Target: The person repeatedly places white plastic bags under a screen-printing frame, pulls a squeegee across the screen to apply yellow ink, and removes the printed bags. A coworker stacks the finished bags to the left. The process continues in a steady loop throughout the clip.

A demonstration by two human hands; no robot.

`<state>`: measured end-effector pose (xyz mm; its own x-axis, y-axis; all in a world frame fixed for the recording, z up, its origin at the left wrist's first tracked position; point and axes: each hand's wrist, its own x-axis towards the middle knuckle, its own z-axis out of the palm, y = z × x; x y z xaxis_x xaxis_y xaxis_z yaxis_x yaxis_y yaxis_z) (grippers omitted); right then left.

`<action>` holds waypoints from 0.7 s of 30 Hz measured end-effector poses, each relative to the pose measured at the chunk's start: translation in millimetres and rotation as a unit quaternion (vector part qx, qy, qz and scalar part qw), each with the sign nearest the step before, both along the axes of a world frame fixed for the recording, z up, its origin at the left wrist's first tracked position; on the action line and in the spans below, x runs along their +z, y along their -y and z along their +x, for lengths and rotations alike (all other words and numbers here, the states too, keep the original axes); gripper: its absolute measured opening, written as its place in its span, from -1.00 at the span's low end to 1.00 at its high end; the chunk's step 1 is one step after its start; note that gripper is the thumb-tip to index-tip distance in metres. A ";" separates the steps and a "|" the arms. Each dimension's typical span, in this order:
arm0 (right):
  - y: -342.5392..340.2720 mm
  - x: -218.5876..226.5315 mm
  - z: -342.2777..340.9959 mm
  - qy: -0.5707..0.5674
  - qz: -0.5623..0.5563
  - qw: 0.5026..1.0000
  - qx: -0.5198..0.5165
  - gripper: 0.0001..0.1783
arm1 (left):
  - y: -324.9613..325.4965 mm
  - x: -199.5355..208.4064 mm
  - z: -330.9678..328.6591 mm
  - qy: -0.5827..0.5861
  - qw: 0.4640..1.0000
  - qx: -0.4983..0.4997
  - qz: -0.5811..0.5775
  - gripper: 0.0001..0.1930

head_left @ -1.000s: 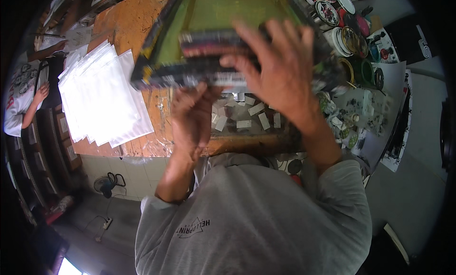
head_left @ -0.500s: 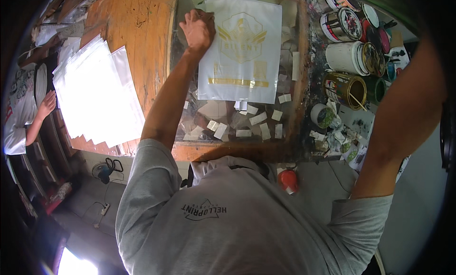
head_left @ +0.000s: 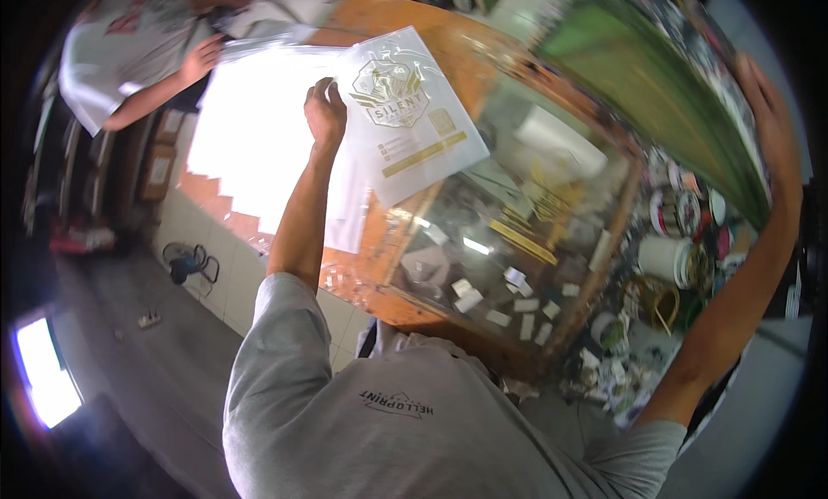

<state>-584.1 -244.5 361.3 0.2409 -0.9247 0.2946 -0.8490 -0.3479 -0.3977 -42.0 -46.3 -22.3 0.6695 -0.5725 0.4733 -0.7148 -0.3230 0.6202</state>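
My left hand (head_left: 326, 111) pinches the left edge of a white plastic bag (head_left: 423, 141) with a gold printed emblem and stripe. The bag hangs tilted over the wooden table and partly over a stack of white sheets (head_left: 267, 137), whose surface is glaring bright. At the far right, my right hand (head_left: 763, 98) grips the outer edge of a raised screen printing frame (head_left: 647, 76) with green mesh. Beneath the frame lies a glass panel (head_left: 474, 266) set in the table, showing gold print and small pale paper pieces.
Another person's hand (head_left: 203, 57) rests by the stack's far left corner. Paint cans (head_left: 668, 257) and crumpled scraps (head_left: 604, 378) crowd the right side. The wooden table (head_left: 379, 12) surrounds the glass. A dark fan (head_left: 185, 262) stands on the floor at left.
My left hand has lifted the printed bag off the glass and carried it left toward the stack. The view has turned left, and the green frame now shows more fully at right.
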 end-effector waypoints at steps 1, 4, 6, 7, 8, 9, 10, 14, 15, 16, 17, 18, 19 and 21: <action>2.9 -3.7 -7.5 0.004 0.008 1.000 -0.004 -0.32 | -14.7 11.7 24.4 0.017 0.999 0.027 0.033 -0.70; -6.3 -8.8 -0.7 0.021 0.026 0.999 -0.015 -0.27 | -76.8 34.5 50.6 0.091 0.991 0.093 0.007 -0.57; -6.2 -5.7 2.4 0.011 0.057 0.998 0.009 -0.31 | -147.2 -0.2 42.7 0.140 0.985 0.051 0.085 -0.49; -11.1 -5.7 9.9 0.009 0.046 0.999 0.009 -0.31 | -180.2 -25.3 13.1 0.148 0.965 0.021 0.215 -0.47; -14.3 -7.0 17.5 0.007 0.036 0.999 0.005 -0.31 | -205.6 -47.2 -25.8 0.179 0.901 -0.036 0.394 -0.40; -18.7 -5.9 17.7 -0.001 0.026 1.000 -0.009 -0.31 | -208.5 -39.7 -80.2 0.191 0.864 -0.122 0.449 -0.34; -22.4 -5.5 11.4 -0.001 0.027 1.000 0.005 -0.29 | -207.1 -26.1 -124.1 0.087 0.882 -0.206 0.415 -0.33; -14.7 -10.9 -5.9 -0.009 0.019 0.998 0.054 -0.28 | -152.4 -39.5 -236.4 0.097 0.898 -0.306 0.300 -0.37; -15.7 -11.5 -8.1 -0.010 0.017 0.997 0.073 -0.27 | -131.0 -43.9 -260.5 0.102 0.899 -0.320 0.282 -0.38; -15.4 -16.7 -9.9 -0.019 0.022 0.996 0.081 -0.30 | -113.3 -50.3 -281.9 0.106 0.898 -0.333 0.269 -0.39; -16.0 -20.2 -11.1 -0.029 0.024 0.995 0.089 -0.33 | -96.5 -56.2 -302.7 0.111 0.900 -0.337 0.254 -0.39; -16.5 -23.8 -12.2 -0.039 0.027 0.994 0.096 -0.35 | -80.2 -61.9 -324.6 0.114 0.901 -0.343 0.239 -0.39; -21.5 -24.6 -0.1 -0.050 0.021 0.992 0.113 -0.35 | -69.3 -68.2 -342.5 0.115 0.903 -0.343 0.232 -0.39; -57.9 -9.2 25.3 -0.080 -0.004 0.989 0.128 -0.32 | -51.1 -68.6 -380.9 0.110 0.890 -0.361 0.257 -0.38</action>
<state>-558.7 -186.6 352.1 0.5112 -0.8251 0.2407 -0.7843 -0.5624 -0.2621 -423.0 4.8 -90.9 -0.0362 -0.9944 0.0991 -0.9368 0.0683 0.3433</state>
